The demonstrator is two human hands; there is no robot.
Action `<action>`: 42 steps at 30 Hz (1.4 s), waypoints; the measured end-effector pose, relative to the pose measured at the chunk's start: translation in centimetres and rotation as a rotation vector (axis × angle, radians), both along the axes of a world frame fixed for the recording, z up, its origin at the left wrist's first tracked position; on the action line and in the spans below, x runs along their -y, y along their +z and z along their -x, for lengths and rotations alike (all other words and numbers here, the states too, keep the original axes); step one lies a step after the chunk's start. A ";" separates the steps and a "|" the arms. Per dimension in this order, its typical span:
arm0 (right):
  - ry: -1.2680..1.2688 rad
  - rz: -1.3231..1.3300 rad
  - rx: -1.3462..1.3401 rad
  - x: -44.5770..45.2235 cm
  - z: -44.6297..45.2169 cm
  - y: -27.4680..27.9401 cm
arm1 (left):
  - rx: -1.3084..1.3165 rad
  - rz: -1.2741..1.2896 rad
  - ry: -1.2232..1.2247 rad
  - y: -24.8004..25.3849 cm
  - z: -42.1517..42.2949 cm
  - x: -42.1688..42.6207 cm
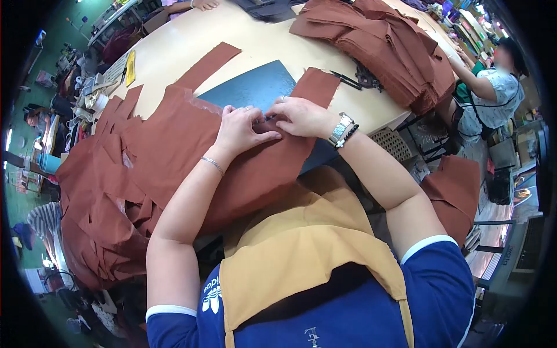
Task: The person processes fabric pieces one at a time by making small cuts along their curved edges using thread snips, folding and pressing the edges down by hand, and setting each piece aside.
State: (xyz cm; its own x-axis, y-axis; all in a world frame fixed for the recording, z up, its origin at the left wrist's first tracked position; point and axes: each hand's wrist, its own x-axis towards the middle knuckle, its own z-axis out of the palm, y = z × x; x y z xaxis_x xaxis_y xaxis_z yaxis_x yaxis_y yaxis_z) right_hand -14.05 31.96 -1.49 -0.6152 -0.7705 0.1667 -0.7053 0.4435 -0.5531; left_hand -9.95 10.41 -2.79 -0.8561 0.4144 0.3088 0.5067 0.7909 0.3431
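A large reddish-brown fabric piece [180, 139] lies over the table's near edge and hangs toward my lap. My left hand [245, 127] is closed, its fingertips pinching the fabric near the edge of a blue-grey board [255, 84]. Close beside it, my right hand [304, 118] is also closed, thumb and fingers bent onto the same fabric. The fingertips of both hands nearly meet, and whatever lies between them is small and mostly hidden. A strip of the same fabric [316, 86] extends beyond my right hand over the board.
A thick stack of brown fabric [383, 52] sits at the far right of the pale table [168, 64]. Dark scissors or snips [348, 78] lie near it. Bunched brown cloth [104, 214] hangs at left. A yellow cutter [130, 68] lies far left. Another person [493, 98] sits at right.
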 end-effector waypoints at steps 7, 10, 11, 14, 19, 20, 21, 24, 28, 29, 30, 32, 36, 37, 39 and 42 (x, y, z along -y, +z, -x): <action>0.011 0.015 -0.086 -0.3 0.5 0.1 | 0.107 -0.094 -0.112 0.3 0.6 1.6; 0.003 0.040 -0.127 -0.7 -0.2 -0.2 | 0.099 -0.065 -0.161 0.5 0.6 3.0; 0.004 0.053 -0.164 -0.7 -0.5 -0.4 | 0.094 -0.041 -0.162 0.8 0.4 3.3; 0.036 0.015 -0.383 -0.9 -1.1 -1.5 | 0.044 0.025 -0.181 1.0 0.2 4.0; 0.026 -0.054 -0.606 -1.0 -2.1 -2.1 | -0.070 0.117 -0.253 0.6 0.4 4.7; 0.020 -0.062 -0.626 -0.9 -2.3 -2.2 | -0.076 0.109 -0.252 0.5 0.5 4.9; 0.013 -0.069 -0.647 -0.8 -2.5 -2.2 | -0.084 0.102 -0.250 0.2 0.5 5.1; -0.056 -0.173 -0.572 -0.1 -4.0 -0.8 | -0.127 0.108 -0.265 0.2 0.5 5.5; -0.076 -0.241 -0.652 0.6 -4.8 -0.3 | -0.118 0.097 -0.252 0.3 0.3 5.9; -0.101 -0.290 -0.620 1.1 -5.0 -0.3 | -0.111 0.093 -0.251 0.4 0.3 6.0; -0.128 -0.337 -0.587 1.8 -5.4 -0.5 | -0.102 0.091 -0.251 0.5 0.2 6.1; -0.172 -0.353 -0.563 2.6 -5.8 -0.5 | -0.109 0.100 -0.245 0.8 0.5 6.4; -0.196 -0.262 -0.561 3.0 -5.9 -1.5 | -0.154 0.113 -0.235 0.4 0.7 6.8; -0.188 -0.248 -0.557 3.1 -5.8 -1.7 | -0.169 0.114 -0.232 0.4 0.8 7.1; -0.180 -0.239 -0.526 3.3 -5.7 -1.9 | -0.207 0.114 -0.227 0.4 1.2 7.7; -0.183 -0.262 -0.470 3.3 -5.9 -1.4 | -0.266 0.111 -0.202 0.0 1.4 8.3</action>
State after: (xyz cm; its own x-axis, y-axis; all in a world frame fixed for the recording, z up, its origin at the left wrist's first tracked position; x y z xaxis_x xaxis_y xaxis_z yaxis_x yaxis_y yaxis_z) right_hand -8.14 28.65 -2.87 -0.6486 -0.7107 0.2725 -0.7477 0.6618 -0.0538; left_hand -11.38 2.08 -2.81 -0.6487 0.6110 0.4536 0.7170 0.6906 0.0951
